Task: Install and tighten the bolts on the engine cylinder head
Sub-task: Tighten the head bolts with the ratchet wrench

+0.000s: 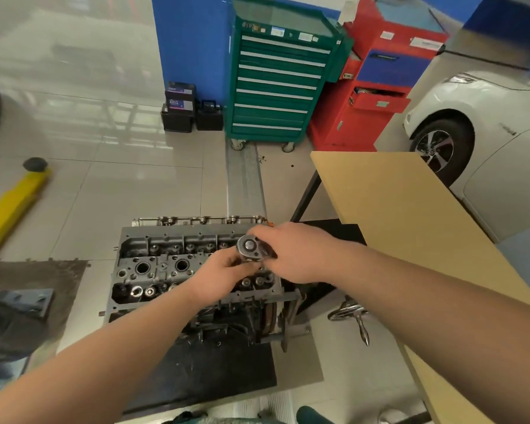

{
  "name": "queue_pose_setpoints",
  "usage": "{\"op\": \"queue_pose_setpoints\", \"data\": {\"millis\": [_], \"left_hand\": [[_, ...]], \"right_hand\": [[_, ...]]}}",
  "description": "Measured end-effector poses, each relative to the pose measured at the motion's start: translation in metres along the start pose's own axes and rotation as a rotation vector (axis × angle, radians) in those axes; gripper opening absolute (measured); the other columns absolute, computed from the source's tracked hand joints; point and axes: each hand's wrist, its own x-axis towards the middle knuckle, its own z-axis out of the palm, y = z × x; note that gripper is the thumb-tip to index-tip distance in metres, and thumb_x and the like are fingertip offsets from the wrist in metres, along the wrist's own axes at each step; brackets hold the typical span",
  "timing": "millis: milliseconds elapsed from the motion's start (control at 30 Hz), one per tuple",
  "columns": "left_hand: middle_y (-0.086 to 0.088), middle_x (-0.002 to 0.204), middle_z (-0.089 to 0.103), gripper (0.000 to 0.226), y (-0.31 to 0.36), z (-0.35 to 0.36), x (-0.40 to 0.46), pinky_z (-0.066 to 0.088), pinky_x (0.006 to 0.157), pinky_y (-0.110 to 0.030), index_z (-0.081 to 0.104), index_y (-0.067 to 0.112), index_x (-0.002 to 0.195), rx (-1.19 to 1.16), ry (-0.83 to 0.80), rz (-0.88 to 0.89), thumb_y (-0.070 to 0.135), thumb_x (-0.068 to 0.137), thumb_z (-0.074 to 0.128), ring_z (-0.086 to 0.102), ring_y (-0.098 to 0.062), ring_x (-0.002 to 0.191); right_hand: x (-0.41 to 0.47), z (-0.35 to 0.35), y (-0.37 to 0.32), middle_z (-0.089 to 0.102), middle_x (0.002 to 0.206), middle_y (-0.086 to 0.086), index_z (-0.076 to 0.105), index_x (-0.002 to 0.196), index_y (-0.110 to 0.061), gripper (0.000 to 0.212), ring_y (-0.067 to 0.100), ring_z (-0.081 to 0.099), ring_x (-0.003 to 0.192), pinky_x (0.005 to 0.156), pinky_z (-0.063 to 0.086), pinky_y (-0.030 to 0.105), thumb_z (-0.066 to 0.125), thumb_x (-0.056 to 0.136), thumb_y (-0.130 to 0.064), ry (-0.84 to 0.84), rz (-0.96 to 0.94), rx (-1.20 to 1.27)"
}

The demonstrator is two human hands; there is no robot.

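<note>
Workshop floor; ratchet [251,247] upright over cylinder head [166,264] (both hands)

ratchet head [251,247] polished shiny metal, cylinder head [153,264] dull grey cast metal, rough and greasy, floor [129,185] glossy pale tile, surface [395,203] matt tan board, tool cabinet [276,87] green painted metal, mat [208,371] matt black
</note>
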Motion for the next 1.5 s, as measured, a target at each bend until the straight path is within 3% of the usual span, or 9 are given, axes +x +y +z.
{"op": "queue_pose_setpoints", "data": {"millis": [200,367,667,800,933,1067,1167,1300,1500], "left_hand": [[0.013,0.092,0.074,0.013,-0.001,-0.019,0.003,0.055,0.082,-0.040,0.067,0.038,0.098,0.390,0.004,0.016,0.027,0.104,0.065,0.068,-0.009,0.087],[0.024,0.102,0.074,0.012,-0.002,-0.017,0.000,0.054,0.091,-0.031,0.069,0.034,0.110,0.301,0.053,0.029,0.024,0.104,0.067,0.070,-0.002,0.098],[0.017,0.104,0.077,0.014,0.000,-0.018,0.001,0.052,0.094,-0.029,0.072,0.028,0.114,0.340,0.028,0.001,0.020,0.103,0.067,0.070,0.000,0.100],[0.007,0.108,0.076,0.017,0.005,-0.005,-0.001,0.057,0.094,-0.041,0.067,0.034,0.119,0.204,0.129,-0.006,0.024,0.106,0.062,0.070,-0.018,0.102],[0.005,0.080,0.072,0.032,0.007,0.028,-0.001,0.056,0.067,-0.029,0.073,0.041,0.093,0.137,0.314,0.105,0.017,0.106,0.056,0.068,-0.013,0.071],[0.003,0.045,0.050,0.039,0.013,0.025,0.003,0.040,0.033,-0.019,0.067,0.018,0.061,-0.021,0.276,0.129,0.028,0.098,0.060,0.049,-0.009,0.032],[0.000,0.060,0.067,0.032,0.013,0.021,0.008,0.054,0.058,-0.025,0.071,0.026,0.066,-0.045,0.222,0.089,0.010,0.091,0.060,0.066,-0.015,0.057],[0.011,0.104,0.079,0.029,0.015,0.015,0.015,0.053,0.081,-0.015,0.081,0.033,0.101,-0.165,0.097,-0.038,0.009,0.103,0.065,0.070,-0.001,0.094],[0.006,0.084,0.078,0.031,0.016,0.015,0.020,0.056,0.072,-0.021,0.075,0.028,0.088,0.045,0.364,0.001,0.000,0.093,0.064,0.073,-0.007,0.079]], "right_hand": [[0.015,-0.015,0.017,0.064,0.094,-0.011,0.057,0.126,-0.040,0.033,0.015,0.060,0.083,0.062,0.049,0.035,0.064,0.095,-0.032,0.013,-0.087,-0.077],[0.011,-0.001,0.020,0.065,0.095,-0.012,0.064,0.119,-0.031,0.028,0.005,0.061,0.084,0.066,0.045,0.028,0.068,0.096,-0.047,0.013,-0.070,0.323],[0.006,0.003,0.032,0.072,0.092,0.006,0.059,0.144,-0.036,0.039,0.012,0.063,0.066,0.061,0.054,0.029,0.054,0.108,-0.020,-0.098,0.009,0.812],[0.006,-0.001,0.024,0.072,0.089,0.012,0.063,0.139,-0.024,0.033,0.020,0.064,0.068,0.061,0.053,0.033,0.055,0.108,-0.017,-0.110,0.176,1.133],[-0.001,0.019,-0.020,0.074,0.094,0.015,0.064,0.120,-0.028,0.020,0.022,0.071,0.073,0.067,0.064,0.039,0.057,0.106,-0.016,0.095,0.415,1.523],[-0.006,0.039,-0.046,0.072,0.103,0.015,0.060,0.124,-0.038,0.023,0.027,0.076,0.072,0.070,0.066,0.048,0.056,0.107,-0.024,0.203,0.514,1.509],[0.002,0.004,-0.014,0.074,0.090,0.010,0.055,0.143,-0.042,0.041,0.018,0.068,0.061,0.055,0.059,0.032,0.055,0.107,-0.021,-0.062,0.284,1.071],[0.014,-0.040,0.022,0.072,0.093,-0.005,0.053,0.148,-0.043,0.044,0.010,0.064,0.066,0.062,0.051,0.027,0.054,0.109,-0.024,-0.198,0.011,0.439],[-0.014,0.017,-0.014,0.069,0.066,0.007,0.056,0.123,-0.015,0.030,0.018,0.065,0.054,0.053,0.058,0.032,0.050,0.109,-0.040,-0.263,0.473,1.403]]}}
